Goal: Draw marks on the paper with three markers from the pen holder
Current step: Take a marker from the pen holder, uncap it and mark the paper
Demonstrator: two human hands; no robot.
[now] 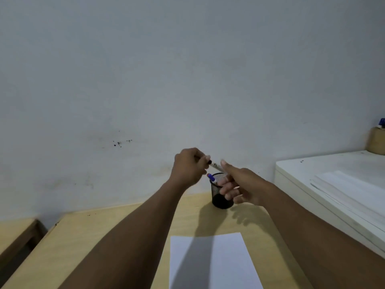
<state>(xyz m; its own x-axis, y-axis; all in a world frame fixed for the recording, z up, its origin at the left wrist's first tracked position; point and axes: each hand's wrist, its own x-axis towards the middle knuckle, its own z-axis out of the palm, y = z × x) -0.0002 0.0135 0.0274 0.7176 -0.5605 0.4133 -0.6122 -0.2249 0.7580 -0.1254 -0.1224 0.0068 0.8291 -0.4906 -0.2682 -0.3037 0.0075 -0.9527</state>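
Marker [215,166], white-barrelled, between hands [188,167].

I've got one view only, head-mounted wide-angle, looking forward and slightly down across the desk [129,232] toward the wall [187,69]. Wall fills most of frame. Hands sit mid-distance; frame edges look distorted, probably lens curvature.

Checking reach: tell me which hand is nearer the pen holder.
Right. The right hand overlaps the pen holder at its rim; the left hand sits up and left of it.
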